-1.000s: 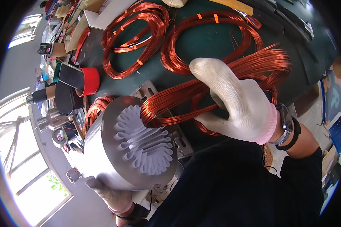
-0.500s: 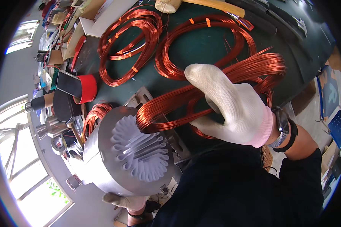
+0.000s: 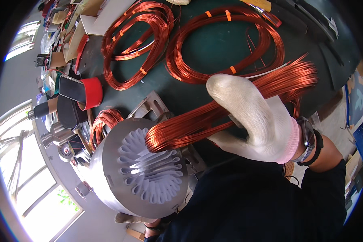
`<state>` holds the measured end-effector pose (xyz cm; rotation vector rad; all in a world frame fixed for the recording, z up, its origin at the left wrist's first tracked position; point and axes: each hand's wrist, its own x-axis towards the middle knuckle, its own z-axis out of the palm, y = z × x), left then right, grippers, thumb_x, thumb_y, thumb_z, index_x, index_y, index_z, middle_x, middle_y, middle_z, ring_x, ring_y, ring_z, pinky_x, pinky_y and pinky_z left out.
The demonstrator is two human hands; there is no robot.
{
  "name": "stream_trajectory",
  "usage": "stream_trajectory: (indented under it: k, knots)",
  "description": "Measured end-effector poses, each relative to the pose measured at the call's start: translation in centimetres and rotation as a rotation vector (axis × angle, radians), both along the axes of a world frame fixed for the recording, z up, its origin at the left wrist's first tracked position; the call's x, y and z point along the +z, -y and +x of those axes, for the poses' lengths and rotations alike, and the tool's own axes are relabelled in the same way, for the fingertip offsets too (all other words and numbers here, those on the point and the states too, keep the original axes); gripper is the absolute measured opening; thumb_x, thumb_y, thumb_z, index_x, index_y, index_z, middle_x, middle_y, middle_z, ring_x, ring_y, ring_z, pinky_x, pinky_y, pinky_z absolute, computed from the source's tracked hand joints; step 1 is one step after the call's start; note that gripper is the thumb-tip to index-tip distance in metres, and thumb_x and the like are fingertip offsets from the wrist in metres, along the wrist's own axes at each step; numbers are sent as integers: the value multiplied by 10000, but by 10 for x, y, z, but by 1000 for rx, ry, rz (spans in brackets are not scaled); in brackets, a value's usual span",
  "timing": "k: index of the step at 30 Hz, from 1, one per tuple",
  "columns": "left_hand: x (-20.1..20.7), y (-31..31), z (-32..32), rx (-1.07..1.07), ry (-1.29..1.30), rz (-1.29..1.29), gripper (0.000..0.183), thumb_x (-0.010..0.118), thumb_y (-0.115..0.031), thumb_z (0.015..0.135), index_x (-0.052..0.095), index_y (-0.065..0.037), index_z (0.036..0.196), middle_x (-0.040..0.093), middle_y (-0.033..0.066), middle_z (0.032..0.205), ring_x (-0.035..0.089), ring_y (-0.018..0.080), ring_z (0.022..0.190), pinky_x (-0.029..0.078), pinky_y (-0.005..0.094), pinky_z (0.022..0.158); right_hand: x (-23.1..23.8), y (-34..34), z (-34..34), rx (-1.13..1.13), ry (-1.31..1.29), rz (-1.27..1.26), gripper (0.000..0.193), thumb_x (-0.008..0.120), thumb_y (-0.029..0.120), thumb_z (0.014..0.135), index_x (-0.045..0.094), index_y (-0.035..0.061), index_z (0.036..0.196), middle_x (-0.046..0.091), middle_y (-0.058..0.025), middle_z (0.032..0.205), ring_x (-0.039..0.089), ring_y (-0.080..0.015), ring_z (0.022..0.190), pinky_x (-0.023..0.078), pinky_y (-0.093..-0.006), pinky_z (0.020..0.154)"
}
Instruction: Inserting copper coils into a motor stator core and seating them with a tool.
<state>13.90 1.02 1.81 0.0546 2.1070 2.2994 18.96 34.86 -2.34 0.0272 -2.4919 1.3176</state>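
My right hand (image 3: 256,125), in a white knitted glove with a pink cuff, closes around a long looped bundle of copper wire (image 3: 189,124). The bundle's near end overlaps the upper paper loops of a stator core (image 3: 105,181), a thick grey metal cylinder lying on its side. White paper slot liners (image 3: 149,169) curl out all around its bore. At the cylinder's lower edge my gloved left hand (image 3: 129,218) holds it from below, most of its fingers hidden behind the metal.
Two large tied copper coils (image 3: 139,44) (image 3: 226,44) lie on the dark green tabletop (image 3: 213,42). Behind the stator are a smaller copper coil (image 3: 107,121), a metal bracket (image 3: 153,103) and a red ring-shaped holder (image 3: 92,93) with a phone (image 3: 72,88) leaning on it. Tools lie at the far right.
My right hand and the wire bundle have shifted slightly right and down in view, with the bundle's near end lower over the paper liners. My left hand is now more hidden beneath the stator.
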Motion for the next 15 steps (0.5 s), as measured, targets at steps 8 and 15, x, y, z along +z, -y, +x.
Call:
stream_trajectory:
  k: [8,15]
  knots:
    - [-6,-13,5,377,-54,-169,979,415,-781,976,347,-20,1588,421,102,1605,393,274,1469,285,451,1242,4,0,-1,-48,-70,-33,929,925,3,658,462,-44,1462,578,-199,1380,666,-166,647,551,-253,565]
    - [-17,23,-10,-516,-57,451,986,421,-792,972,362,-26,1589,405,88,1624,383,269,1476,271,448,1248,6,1,4,-43,-28,-5,912,916,11,675,454,-54,1459,579,-172,1401,677,-155,667,548,-241,546]
